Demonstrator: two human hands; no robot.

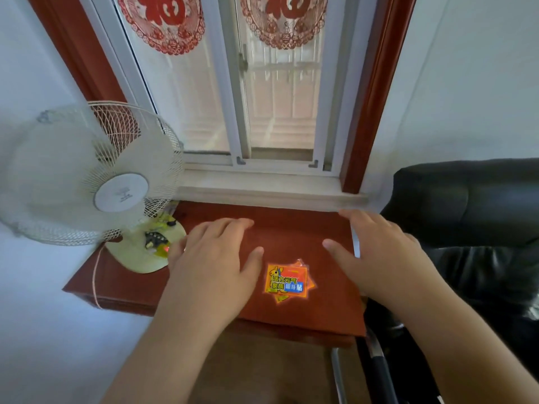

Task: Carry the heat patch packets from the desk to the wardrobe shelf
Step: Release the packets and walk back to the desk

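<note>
Progress: nothing carried yet, by my reading; the heat patch packets (287,281) lie stacked and fanned on the red worktop (291,228), lower centre of the frame. The wardrobe is out of view.
Hands: my left hand (215,258) and right hand (376,252) hover flat with fingers spread on either side of the packets, holding nothing.
Edges: packets sit near the worktop's front edge.
Room: fan (87,176) at left, black chair (472,228) at right; bare worktop between.
</note>
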